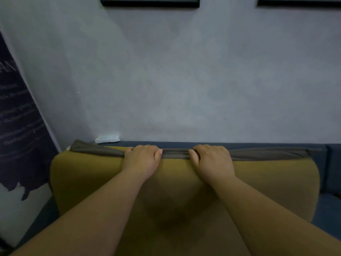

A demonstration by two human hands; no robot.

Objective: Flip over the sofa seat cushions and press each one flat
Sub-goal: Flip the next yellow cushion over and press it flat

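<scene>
1. Both hands are up on the far edge of the cushion (88, 182); the left hand (141, 160) and right hand (214, 162) sit side by side, near each other, just left and right of the middle of that edge.
2. The cushion is mustard on the face toward the camera, with a grey-brown band (267, 154) running along its top; its long axis runs left to right across the view, square to both forearms.
3. Fingers: curled over the band on both hands, knuckles up, thumbs (158, 153) pointing inward toward each other; the fingertips themselves are hidden behind the edge, so how deep they hook I cannot tell (it reads as a clamp on the edge, not a flat press).
4. The cushion stands or leans against the blue sofa (328, 172), whose back shows as a dark strip behind the hands and whose seat shows at lower right; whether the lower edge rests on the seat is out of sight.
5. The key relation: the bulk of the cushion hangs below and toward the person from the fingers; neither hand is nearer, they are level.
6. My read: mid-flip, so the next move should turn about that long edge, both hands together; uneven pull would skew it.
</scene>
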